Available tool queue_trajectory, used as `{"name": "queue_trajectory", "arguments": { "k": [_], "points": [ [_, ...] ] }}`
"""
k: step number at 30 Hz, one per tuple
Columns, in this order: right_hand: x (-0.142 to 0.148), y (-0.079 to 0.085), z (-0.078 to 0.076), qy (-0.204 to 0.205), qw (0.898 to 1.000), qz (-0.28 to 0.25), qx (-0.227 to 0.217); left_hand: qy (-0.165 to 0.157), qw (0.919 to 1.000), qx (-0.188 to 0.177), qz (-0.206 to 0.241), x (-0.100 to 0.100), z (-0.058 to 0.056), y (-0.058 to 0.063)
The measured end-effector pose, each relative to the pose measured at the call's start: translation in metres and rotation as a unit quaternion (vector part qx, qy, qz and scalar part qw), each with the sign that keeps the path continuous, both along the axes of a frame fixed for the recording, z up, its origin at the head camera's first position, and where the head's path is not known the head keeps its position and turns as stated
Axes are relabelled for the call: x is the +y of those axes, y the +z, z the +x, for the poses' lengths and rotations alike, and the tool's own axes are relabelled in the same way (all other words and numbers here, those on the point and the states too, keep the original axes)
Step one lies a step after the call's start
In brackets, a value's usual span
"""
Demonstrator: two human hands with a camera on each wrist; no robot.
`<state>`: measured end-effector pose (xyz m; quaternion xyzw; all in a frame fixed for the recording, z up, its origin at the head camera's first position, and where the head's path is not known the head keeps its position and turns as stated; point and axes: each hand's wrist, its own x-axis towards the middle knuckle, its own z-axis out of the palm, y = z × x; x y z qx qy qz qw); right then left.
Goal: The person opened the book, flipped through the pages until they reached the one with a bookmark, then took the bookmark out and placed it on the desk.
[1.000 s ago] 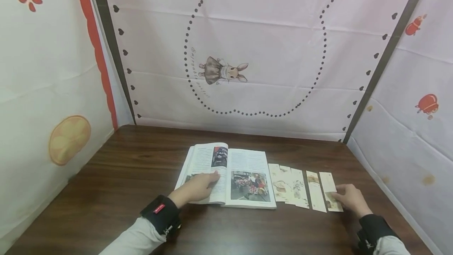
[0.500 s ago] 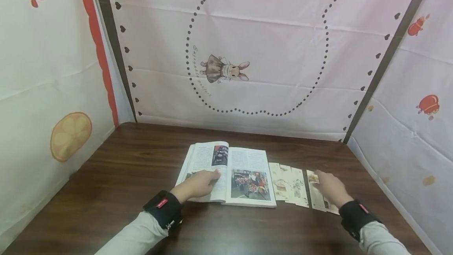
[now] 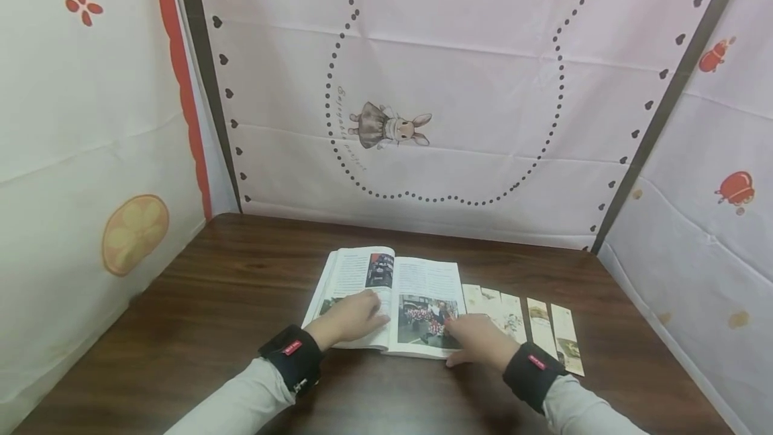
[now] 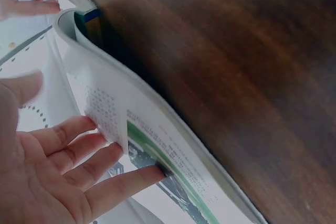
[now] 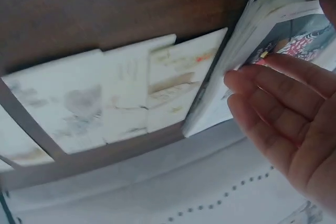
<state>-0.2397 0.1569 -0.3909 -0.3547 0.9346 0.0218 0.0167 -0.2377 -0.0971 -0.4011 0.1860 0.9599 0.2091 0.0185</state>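
Observation:
An open book (image 3: 425, 270) with text and photos lies flat on the dark wood table. My left hand (image 3: 353, 317) is over its left page; in the left wrist view the fingers are spread and the fingertips (image 4: 155, 172) reach the page. At the right page's lower right edge is my right hand (image 3: 480, 337), its thumb low by the page corner. The right wrist view shows its fingers (image 5: 273, 108) loosely extended, with nothing held. Several pale printed cards (image 5: 79, 103), like bookmarks, lie in a row right of the book, partly behind the right hand in the head view.
The brown table (image 3: 241, 287) is bounded by printed cloth hangings: a back cloth (image 3: 483, 119) with a rabbit picture, a left cloth (image 3: 90, 139) and a right cloth (image 3: 682, 240). The farthest right card (image 3: 566, 337) lies apart from the others.
My right hand has left the farthest right card and swept left across the row to the book's right page. My left hand has stayed on the left page, its thumb now spread outward.

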Motion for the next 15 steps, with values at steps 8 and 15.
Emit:
{"name": "queue_trajectory", "arguments": {
  "k": [8, 15],
  "points": [
    [-0.006, 0.001, -0.003, -0.024, 0.999, 0.021, -0.015, -0.006, 0.9998, 0.019, -0.003, 0.004, 0.000, -0.002],
    [-0.004, 0.009, -0.005, 0.045, 0.998, 0.042, 0.027, 0.005, 0.9994, 0.033, -0.003, 0.004, -0.002, -0.003]
  ]
}}
